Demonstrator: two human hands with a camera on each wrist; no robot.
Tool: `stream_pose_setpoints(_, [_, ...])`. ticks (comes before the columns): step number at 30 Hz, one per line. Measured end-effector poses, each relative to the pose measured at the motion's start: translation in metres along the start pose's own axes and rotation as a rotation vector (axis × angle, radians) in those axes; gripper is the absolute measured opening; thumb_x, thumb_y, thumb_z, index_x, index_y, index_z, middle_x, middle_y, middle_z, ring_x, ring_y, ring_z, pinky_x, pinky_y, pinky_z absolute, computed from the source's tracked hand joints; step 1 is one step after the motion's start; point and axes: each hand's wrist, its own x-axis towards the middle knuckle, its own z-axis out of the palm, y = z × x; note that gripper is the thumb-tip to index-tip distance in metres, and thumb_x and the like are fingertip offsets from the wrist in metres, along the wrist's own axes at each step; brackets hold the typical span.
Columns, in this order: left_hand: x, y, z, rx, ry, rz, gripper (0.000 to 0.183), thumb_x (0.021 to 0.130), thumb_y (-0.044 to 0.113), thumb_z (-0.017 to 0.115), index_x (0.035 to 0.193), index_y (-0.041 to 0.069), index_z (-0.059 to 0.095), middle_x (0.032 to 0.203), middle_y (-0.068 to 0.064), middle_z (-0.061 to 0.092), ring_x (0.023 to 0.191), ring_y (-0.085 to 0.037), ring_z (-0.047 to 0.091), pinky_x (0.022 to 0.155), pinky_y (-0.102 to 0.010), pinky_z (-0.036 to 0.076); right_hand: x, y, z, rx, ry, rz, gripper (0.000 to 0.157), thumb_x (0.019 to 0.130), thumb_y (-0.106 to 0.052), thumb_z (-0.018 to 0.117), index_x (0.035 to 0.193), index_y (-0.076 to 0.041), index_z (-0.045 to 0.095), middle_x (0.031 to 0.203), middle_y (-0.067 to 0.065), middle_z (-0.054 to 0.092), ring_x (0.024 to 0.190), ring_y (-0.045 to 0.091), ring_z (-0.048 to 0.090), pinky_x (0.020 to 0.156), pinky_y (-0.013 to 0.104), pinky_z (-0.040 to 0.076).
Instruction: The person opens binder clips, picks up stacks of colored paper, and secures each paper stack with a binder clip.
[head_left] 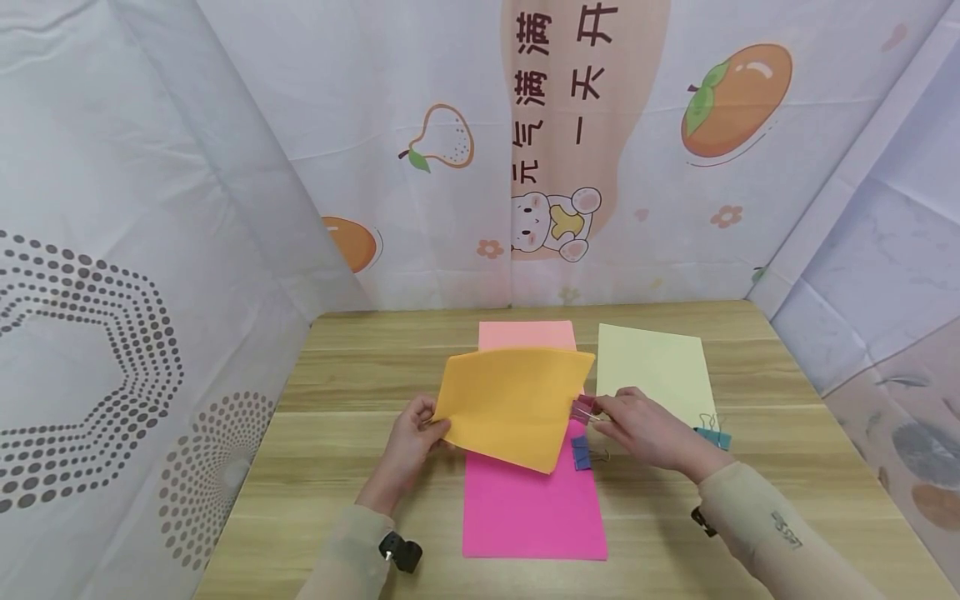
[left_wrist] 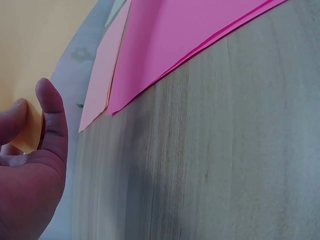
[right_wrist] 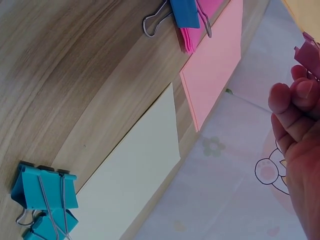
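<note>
Orange paper sheets (head_left: 510, 404) are raised and tilted over the table, slightly bowed. My left hand (head_left: 412, 442) pinches their left edge between thumb and fingers, also visible in the left wrist view. At the right edge, my right hand (head_left: 645, 429) pinches a dark pink binder clip (right_wrist: 308, 56) by its wire handles; the clip touches the orange sheets, but how far it bites is hard to tell. Beneath lies a bright magenta paper stack (head_left: 532, 517) with a blue binder clip (head_left: 582, 452) on its right edge. Light pink paper (head_left: 525, 333) shows behind the orange sheets.
Pale yellow paper (head_left: 656, 367) lies at the back right of the wooden table (head_left: 337, 375). Teal binder clips (right_wrist: 50, 187) sit at its near right corner. A printed curtain (head_left: 450, 250) hangs along the table's back edge, with more cloth at both sides.
</note>
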Motion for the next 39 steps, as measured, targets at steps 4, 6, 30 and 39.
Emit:
stream_pose_setpoints(4, [-0.0005,-0.0002,0.0005,0.016,-0.014,0.002,0.017,0.096,-0.009,0.060,0.102,0.001,0.049,0.113,-0.014,0.069,0.083,-0.024,0.069,0.076,-0.052,0.059,0.0006,-0.0005,-0.0005,0.027,-0.021,0.007,0.022,0.102,-0.020,0.062,0.118,-0.005,0.066,0.095,-0.005,0.068,0.109,0.035,0.061,0.094,0.054,0.051])
stream_pose_setpoints(6, [-0.0006,-0.0004,0.0007,0.020,-0.021,0.002,0.017,0.096,-0.008,0.061,0.104,0.001,0.049,0.115,-0.015,0.069,0.083,-0.024,0.069,0.077,-0.052,0.059,0.0012,-0.0012,-0.0010,0.040,-0.028,0.007,0.025,0.103,-0.020,0.061,0.120,-0.003,0.066,0.098,-0.004,0.069,0.110,0.035,0.061,0.095,0.054,0.051])
stream_pose_setpoints(30, [-0.0015,-0.0043,0.0053,0.028,-0.084,-0.007,0.015,0.101,-0.005,0.056,0.112,0.001,0.047,0.126,-0.021,0.064,0.087,-0.024,0.069,0.078,-0.044,0.060,0.0047,-0.0026,-0.0011,0.170,-0.104,0.055,0.032,0.107,-0.036,0.052,0.123,-0.011,0.064,0.106,-0.006,0.067,0.114,0.037,0.058,0.095,0.057,0.048])
stream_pose_setpoints(39, [-0.0025,-0.0038,0.0065,0.026,-0.071,-0.013,0.020,0.100,-0.006,0.056,0.116,0.000,0.048,0.123,-0.020,0.065,0.082,-0.023,0.068,0.076,-0.045,0.060,0.0040,-0.0028,0.0011,0.197,-0.111,0.058,0.029,0.107,-0.038,0.051,0.120,-0.016,0.063,0.086,-0.016,0.057,0.116,0.036,0.058,0.098,0.057,0.047])
